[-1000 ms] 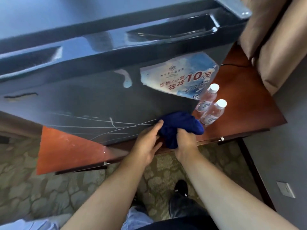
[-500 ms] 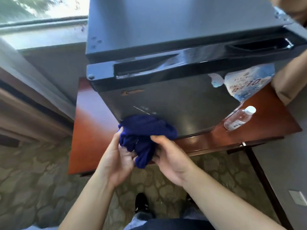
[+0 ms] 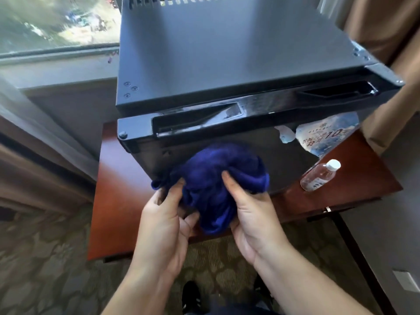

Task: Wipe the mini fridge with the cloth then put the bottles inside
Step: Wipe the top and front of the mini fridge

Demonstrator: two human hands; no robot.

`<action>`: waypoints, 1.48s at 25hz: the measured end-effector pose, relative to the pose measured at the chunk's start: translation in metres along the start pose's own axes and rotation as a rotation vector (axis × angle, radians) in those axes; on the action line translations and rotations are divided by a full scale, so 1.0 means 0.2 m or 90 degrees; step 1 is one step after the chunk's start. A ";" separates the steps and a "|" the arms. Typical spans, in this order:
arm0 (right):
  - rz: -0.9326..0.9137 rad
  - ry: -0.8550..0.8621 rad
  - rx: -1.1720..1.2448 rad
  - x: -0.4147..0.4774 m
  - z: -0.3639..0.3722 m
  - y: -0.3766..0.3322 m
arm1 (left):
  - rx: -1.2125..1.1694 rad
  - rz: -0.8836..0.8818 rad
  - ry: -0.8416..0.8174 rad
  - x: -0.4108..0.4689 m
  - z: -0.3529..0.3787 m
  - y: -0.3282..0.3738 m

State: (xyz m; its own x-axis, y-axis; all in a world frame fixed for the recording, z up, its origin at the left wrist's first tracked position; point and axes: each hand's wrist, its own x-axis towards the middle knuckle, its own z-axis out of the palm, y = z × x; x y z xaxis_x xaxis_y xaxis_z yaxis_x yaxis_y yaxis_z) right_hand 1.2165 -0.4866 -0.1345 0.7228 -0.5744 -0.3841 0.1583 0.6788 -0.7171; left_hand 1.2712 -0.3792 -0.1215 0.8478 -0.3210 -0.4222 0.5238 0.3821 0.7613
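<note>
A black mini fridge [image 3: 227,64] stands on a reddish wooden table [image 3: 118,189], its door shut and facing me. A bunched dark blue cloth [image 3: 218,178] is held in front of the lower door. My left hand [image 3: 166,223] grips its left side and my right hand [image 3: 254,214] grips its right side. One clear plastic bottle [image 3: 320,176] with a white cap lies to the right of the fridge on the table. A blue and white sticker [image 3: 325,137] is on the door's upper right.
A window [image 3: 56,21] and its sill are behind the fridge at the left. Tan curtains [image 3: 391,64] hang at the right. Patterned carpet [image 3: 45,269] covers the floor below the table, and my shoes show at the bottom.
The view rose, so the fridge's top now shows. The cloth went from the door's lower right toward its left, and both hands now bunch it higher against the door.
</note>
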 end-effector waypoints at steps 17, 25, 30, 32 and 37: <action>0.126 0.018 0.041 -0.02 0.12 0.04 | 0.167 0.266 0.123 0.00 -0.11 0.04; 0.061 -0.021 0.006 -0.07 0.19 -0.09 | 0.124 0.298 0.083 -0.04 -0.02 0.10; 0.092 0.058 -0.002 0.06 0.02 0.20 | 0.146 0.218 0.145 0.10 -0.21 -0.14; 0.109 0.113 -0.025 0.12 -0.10 0.37 | 0.156 0.156 0.180 0.17 -0.33 -0.28; 0.187 0.185 -0.143 0.37 -0.40 0.77 | 0.262 -0.007 0.234 0.43 -0.65 -0.70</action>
State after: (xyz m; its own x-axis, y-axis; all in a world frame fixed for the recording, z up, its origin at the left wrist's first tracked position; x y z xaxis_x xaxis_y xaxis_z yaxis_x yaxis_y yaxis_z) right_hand 1.2400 -0.4616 -0.3193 0.4914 -0.4993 -0.7136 -0.1972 0.7343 -0.6496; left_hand 1.2822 -0.3481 -0.3273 0.8543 0.0281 -0.5190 0.5195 -0.0135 0.8543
